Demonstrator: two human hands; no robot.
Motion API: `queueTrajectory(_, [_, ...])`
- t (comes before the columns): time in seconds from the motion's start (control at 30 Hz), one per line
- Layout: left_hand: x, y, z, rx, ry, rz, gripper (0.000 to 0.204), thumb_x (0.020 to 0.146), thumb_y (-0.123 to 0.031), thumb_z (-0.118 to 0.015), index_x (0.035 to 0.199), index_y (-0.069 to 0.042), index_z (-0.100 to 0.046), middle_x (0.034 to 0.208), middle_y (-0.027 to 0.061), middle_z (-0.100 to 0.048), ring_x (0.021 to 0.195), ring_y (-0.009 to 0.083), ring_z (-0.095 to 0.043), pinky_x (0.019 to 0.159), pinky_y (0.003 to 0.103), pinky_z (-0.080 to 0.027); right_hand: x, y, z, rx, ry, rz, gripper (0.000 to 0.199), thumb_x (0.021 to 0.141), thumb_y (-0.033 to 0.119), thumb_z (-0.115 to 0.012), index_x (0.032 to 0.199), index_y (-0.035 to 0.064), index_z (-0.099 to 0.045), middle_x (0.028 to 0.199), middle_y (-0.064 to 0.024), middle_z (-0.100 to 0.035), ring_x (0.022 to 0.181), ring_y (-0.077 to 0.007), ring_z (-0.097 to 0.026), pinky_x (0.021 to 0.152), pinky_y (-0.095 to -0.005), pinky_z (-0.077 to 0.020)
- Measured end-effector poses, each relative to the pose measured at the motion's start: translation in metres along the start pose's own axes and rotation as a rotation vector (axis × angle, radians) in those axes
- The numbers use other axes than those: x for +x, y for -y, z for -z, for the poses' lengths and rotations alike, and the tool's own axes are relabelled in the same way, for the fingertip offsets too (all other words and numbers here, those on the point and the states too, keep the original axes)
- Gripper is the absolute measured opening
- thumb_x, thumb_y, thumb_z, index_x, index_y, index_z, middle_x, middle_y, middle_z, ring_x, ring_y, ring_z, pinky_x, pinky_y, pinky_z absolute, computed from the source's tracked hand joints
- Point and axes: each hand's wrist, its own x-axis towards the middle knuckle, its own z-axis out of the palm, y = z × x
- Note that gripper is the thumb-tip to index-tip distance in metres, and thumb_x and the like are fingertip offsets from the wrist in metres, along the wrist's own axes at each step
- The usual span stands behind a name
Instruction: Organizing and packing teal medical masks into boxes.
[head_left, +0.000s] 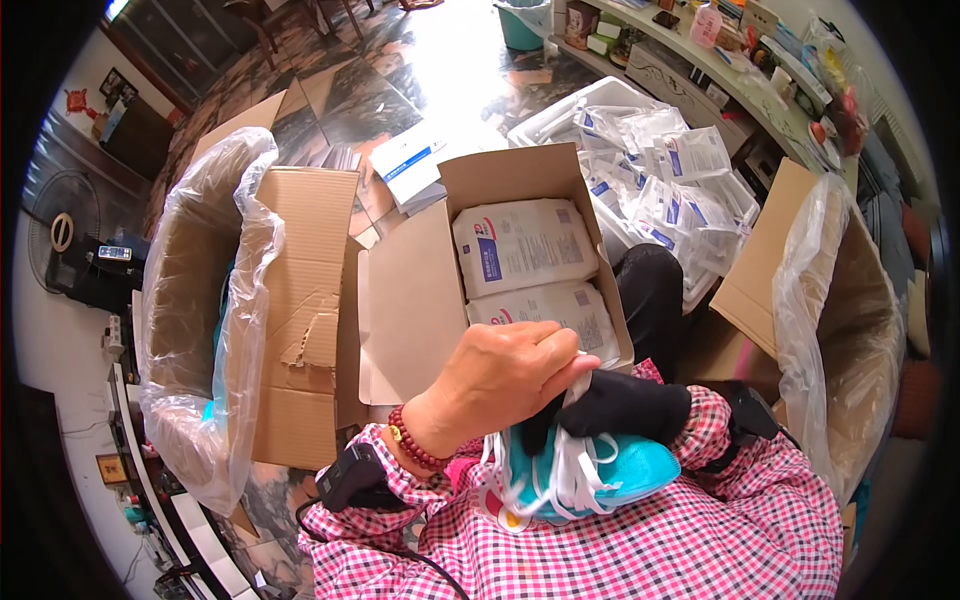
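Bare and wearing a red bead bracelet, my left hand (505, 380) is closed in a pinch over the near edge of the carton. A bit of something pale shows at its fingertips, too small to name. My right hand (625, 405), in a black glove, is closed on a stack of teal face masks (635, 470) over my lap. White ear loops (570, 475) hang loose in a bunch below its fingers. Just beyond both hands, an open cardboard carton (510, 170) holds white printed packets (525, 245) side by side; my left hand partly covers the nearer one.
A large lined cardboard box (300, 230) stands at left, with another lined box (755, 265) at right. Behind the carton, a white plastic bin (555, 100) is heaped with sealed packets (690, 155). White flat boxes (410, 165) lie on the floor. Further back are a shelf (740, 85) and a teal bucket (522, 30).
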Motion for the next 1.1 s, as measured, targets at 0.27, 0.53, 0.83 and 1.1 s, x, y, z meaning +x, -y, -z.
queueTrajectory(0.27, [-0.011,0.030,0.020,-0.074,-0.039,0.074,0.036,0.099,-0.031,-0.065,0.075,-0.006,-0.055,0.068,0.0099,-0.056,0.061,0.0299,-0.061,0.054,0.038,-0.048,-0.016,0.058,-0.021,-0.005,-0.193,-0.477,0.036,0.089,0.011,-0.077,0.121,0.0021,-0.065,0.103,-0.0077,-0.072,0.100,-0.0202,-0.069,0.094,-0.0341,-0.0527])
queueTrajectory(0.53, [-0.032,0.028,-0.018,-0.527,-0.091,0.234,0.037,0.107,-0.025,-0.053,0.079,-0.001,-0.058,0.067,0.0147,-0.054,0.057,0.0316,-0.054,0.056,0.037,-0.044,-0.016,0.059,-0.013,-0.695,-0.456,0.101,0.064,0.087,0.017,-0.081,0.143,0.0064,-0.053,0.141,-0.0121,-0.055,0.127,-0.0230,-0.055,0.107,-0.0366,-0.0461])
queueTrajectory(0.83, [-0.032,0.005,-0.028,-0.877,-0.104,0.379,0.043,0.111,-0.029,-0.045,0.080,0.000,-0.050,0.065,0.0024,-0.043,0.060,0.0128,-0.038,0.056,0.032,-0.035,-0.011,0.090,-0.037,-0.196,-0.595,-0.089,0.063,0.083,0.019,-0.081,0.140,0.0045,-0.059,0.140,-0.0144,-0.061,0.115,-0.0194,-0.064,0.098,-0.0295,-0.0522])
queueTrajectory(1.1, [-0.052,0.007,-0.057,-0.959,-0.113,0.319,0.025,0.105,-0.019,-0.050,0.106,0.002,-0.064,0.089,0.0180,-0.067,0.079,0.0286,-0.067,0.076,0.033,-0.052,-0.007,0.078,-0.020,-0.780,-0.202,0.281,0.019,0.087,0.009,-0.073,0.105,0.0041,-0.074,0.096,-0.0071,-0.068,0.085,-0.0207,-0.068,0.076,-0.0312,-0.0536])
